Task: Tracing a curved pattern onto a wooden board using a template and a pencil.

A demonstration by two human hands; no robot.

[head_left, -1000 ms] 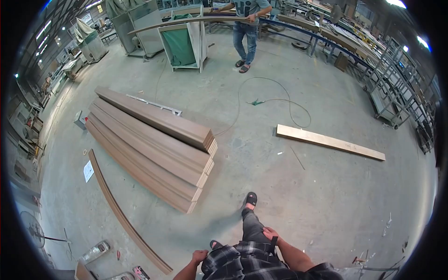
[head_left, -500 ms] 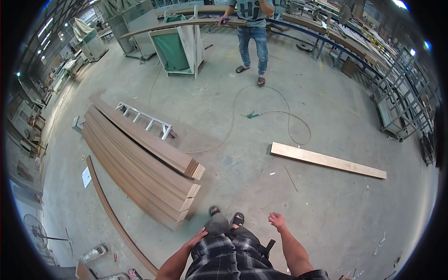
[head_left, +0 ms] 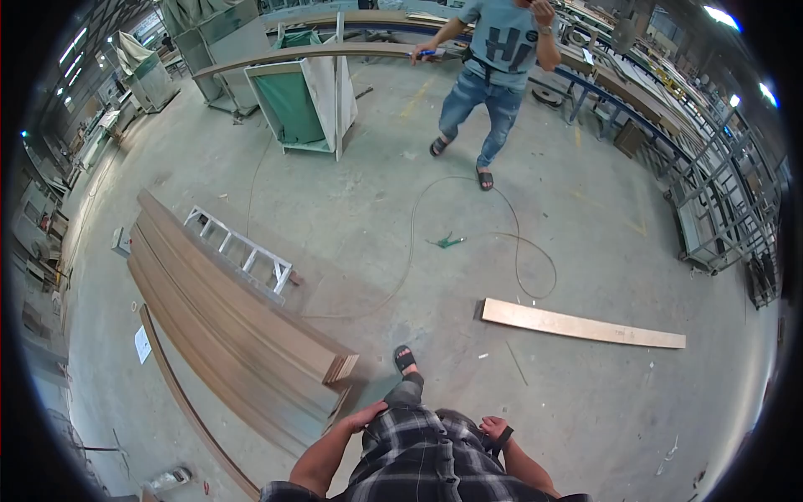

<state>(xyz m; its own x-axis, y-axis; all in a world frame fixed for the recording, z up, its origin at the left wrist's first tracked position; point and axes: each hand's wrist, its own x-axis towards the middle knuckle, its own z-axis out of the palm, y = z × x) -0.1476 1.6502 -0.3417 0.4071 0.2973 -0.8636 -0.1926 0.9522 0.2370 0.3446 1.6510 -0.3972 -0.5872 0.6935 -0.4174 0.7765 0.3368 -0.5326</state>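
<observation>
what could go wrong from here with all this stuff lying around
The thin hose loops over the floor near the co-worker's sandals, so it might snag a foot. The wearer's sandal is close to the ends of the stacked brown boards; toes could get stubbed. The pale plank on the floor might trip someone.

Board stack (head_left: 222, 293): landmark, on floor (head_left: 602, 410)
Ladder (head_left: 250, 262): along stack's far side, I see
Loose strip (head_left: 178, 395): left of stack
Paper (head_left: 142, 344): left, past strip
Plank (head_left: 577, 323): well right of stack
Co-worker (head_left: 500, 50): beyond stack, rightward
</observation>
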